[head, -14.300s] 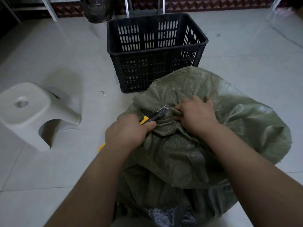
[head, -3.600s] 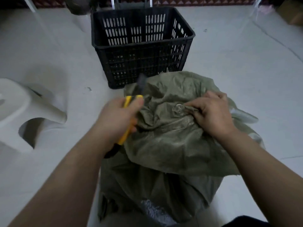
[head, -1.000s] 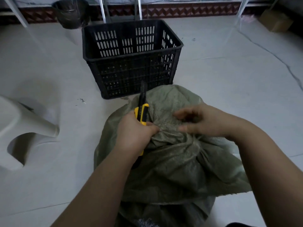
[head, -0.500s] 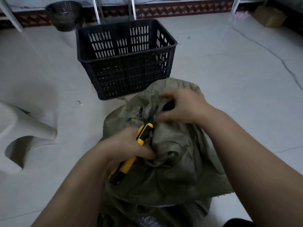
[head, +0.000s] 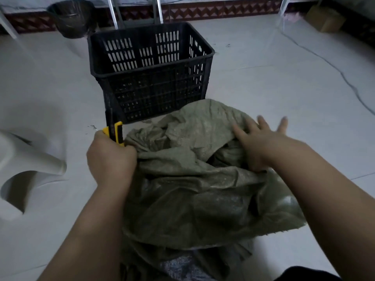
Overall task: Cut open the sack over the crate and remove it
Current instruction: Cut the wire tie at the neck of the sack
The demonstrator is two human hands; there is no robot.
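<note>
Sack of crumpled olive-green woven plastic (head: 198, 179) is lying in the lower centre of the frame, just in front of the black slotted plastic crate (head: 150, 78). My left hand (head: 110, 157) is gripping a yellow-and-black utility knife (head: 115, 131), blade up, at its left edge. My right hand (head: 257, 142) is resting on its upper right folds, fingers spread.

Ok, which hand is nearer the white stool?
Left. The left hand, gripping the knife, is right of the stool; the right hand rests on the sack, farther right.
</note>
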